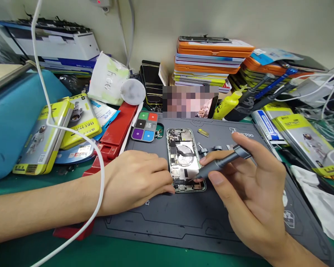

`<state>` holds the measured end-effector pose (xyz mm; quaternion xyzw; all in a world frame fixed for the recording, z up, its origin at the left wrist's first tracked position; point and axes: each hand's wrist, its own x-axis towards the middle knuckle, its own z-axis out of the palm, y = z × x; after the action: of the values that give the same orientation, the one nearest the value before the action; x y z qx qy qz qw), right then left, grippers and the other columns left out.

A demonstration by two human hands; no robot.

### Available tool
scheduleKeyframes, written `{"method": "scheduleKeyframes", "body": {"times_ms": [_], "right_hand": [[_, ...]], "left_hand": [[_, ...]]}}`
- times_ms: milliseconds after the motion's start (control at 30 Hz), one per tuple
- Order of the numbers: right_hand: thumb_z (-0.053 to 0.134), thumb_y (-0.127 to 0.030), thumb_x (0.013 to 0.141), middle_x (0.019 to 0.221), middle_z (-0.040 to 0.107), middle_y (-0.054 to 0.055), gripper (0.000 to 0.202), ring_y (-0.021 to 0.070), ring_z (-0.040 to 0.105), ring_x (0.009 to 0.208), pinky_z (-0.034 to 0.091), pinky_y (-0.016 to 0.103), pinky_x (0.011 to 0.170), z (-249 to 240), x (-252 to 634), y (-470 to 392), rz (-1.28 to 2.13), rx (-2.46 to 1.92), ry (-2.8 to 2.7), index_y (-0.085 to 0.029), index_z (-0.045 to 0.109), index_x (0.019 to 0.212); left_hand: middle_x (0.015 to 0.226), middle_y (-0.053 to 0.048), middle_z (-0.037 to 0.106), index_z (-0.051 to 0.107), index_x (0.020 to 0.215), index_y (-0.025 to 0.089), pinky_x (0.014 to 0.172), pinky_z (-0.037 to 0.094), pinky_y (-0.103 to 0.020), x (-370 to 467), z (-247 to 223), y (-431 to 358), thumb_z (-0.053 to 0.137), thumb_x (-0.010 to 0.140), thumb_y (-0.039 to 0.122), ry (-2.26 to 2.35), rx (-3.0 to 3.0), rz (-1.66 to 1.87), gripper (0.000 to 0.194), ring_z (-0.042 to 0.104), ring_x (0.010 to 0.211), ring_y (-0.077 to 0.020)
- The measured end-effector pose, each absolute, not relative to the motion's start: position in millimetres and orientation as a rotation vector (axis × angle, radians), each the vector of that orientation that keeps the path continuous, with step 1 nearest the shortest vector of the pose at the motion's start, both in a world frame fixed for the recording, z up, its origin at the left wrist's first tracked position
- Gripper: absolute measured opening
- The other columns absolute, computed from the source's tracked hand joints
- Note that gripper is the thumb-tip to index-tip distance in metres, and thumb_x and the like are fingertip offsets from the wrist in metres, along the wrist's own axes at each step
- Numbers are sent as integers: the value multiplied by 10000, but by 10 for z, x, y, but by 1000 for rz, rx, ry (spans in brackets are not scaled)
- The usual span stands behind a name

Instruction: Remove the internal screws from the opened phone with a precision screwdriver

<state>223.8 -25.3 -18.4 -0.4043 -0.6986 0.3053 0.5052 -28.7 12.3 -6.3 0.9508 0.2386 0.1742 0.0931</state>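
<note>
An opened smartphone [185,154] lies on a dark grey work mat [167,218], its inner boards and a round coil area showing. My left hand [140,178] is closed, fingers curled against the phone's left edge near its lower end. In my right hand [256,193] is a grey screwdriver [221,164], held between thumb and middle finger with the index finger on its end cap. The screwdriver slants down to the left, its tip over the phone's lower part. Whether the tip touches a screw is too small to tell.
Beyond the phone are a coloured screw tray [144,126] and a small yellow part [203,132]. A white cable [101,178] loops across my left forearm. Battery boxes [43,137], a red tool [119,128], a yellow bottle [229,103] and stacked orange cases [211,48] surround the mat.
</note>
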Motion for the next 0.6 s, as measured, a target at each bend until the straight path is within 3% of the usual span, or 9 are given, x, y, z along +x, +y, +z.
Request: {"method": "scheduleKeyframes", "body": {"times_ms": [233, 433, 600], "right_hand": [[626, 27, 939, 1283, 688, 104, 795, 171, 724, 914, 652, 272, 655, -185, 2219, -267, 643, -913, -1811, -351, 422, 1608], [662, 18, 939, 1376, 693, 101, 851, 225, 750, 1114, 707, 320, 762, -281, 2259, -324, 625, -894, -1934, -343, 364, 1651], [687, 66, 898, 1453, 680, 109, 915, 270, 719, 1274, 730, 313, 701, -377, 2295, -359, 585, -839, -2016, -316, 366, 1665]], "left_hand": [[885, -13, 673, 692, 922, 172, 625, 397, -365, -265, -57, 140, 619, 1072, 362, 749, 2852, 433, 252, 620, 737, -205], [889, -14, 675, 680, 914, 173, 612, 390, -361, -252, -57, 149, 680, 1031, 425, 758, 2869, 414, 278, 604, 729, -205], [884, -14, 679, 696, 936, 174, 618, 399, -362, -236, -45, 157, 671, 1030, 463, 754, 2867, 400, 305, 607, 740, -211]]}}
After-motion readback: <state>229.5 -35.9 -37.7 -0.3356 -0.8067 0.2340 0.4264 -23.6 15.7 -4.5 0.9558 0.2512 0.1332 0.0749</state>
